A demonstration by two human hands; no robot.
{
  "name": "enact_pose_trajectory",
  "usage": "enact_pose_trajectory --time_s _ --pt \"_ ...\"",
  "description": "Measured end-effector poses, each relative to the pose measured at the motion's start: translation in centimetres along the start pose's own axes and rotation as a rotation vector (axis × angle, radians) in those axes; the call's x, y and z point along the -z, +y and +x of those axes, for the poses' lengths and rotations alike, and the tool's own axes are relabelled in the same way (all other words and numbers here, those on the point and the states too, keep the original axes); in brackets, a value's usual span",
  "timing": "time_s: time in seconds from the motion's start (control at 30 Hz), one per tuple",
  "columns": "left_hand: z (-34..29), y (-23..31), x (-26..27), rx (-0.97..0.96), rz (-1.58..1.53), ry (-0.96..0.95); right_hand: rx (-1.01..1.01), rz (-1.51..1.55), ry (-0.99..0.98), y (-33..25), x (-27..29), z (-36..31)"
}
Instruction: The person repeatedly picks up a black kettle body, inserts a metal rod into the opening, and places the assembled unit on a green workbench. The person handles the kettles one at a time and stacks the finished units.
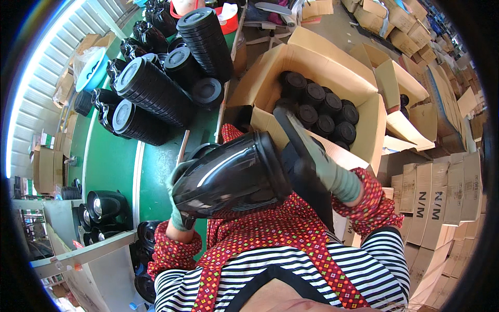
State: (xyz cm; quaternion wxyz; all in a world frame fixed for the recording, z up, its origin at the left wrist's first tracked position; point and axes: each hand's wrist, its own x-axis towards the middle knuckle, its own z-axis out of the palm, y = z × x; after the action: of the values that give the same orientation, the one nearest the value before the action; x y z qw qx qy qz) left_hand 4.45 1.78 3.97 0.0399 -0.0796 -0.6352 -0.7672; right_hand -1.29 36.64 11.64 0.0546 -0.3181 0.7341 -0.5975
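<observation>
In the head view, your left hand (180,195) is closed around the narrower end of a glossy black pot (223,177), which lies tilted in front of your apron (270,221), its wide rim toward your right. Your gloved right hand (312,161) is near that rim, fingers extended; you cannot tell here whether it grips anything. Black stacks (158,96) stand on the green table (158,174) to your left. Ahead to the right, an open carton (332,73) holds round black pieces (326,125).

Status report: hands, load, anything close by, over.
Left hand holding glossy black container. Right hand close beside it, grip unclear. Open carton just beyond, black pieces inside.
</observation>
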Motion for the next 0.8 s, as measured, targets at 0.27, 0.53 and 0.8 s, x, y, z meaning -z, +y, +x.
enact_pose_trajectory --time_s 0.27,0.53,0.8 --pt "1.8 7.9 -4.2 -0.560 0.679 -0.012 -0.349 0.416 0.096 -3.0 -2.8 -0.4" --pt "1.5 4.3 -1.4 0.235 -0.090 0.024 -0.076 0.219 0.075 -0.2 -2.9 -1.7" --pt "4.1 11.2 -4.8 -0.618 1.046 -0.310 -0.435 0.622 0.159 0.9 -4.0 -2.2"
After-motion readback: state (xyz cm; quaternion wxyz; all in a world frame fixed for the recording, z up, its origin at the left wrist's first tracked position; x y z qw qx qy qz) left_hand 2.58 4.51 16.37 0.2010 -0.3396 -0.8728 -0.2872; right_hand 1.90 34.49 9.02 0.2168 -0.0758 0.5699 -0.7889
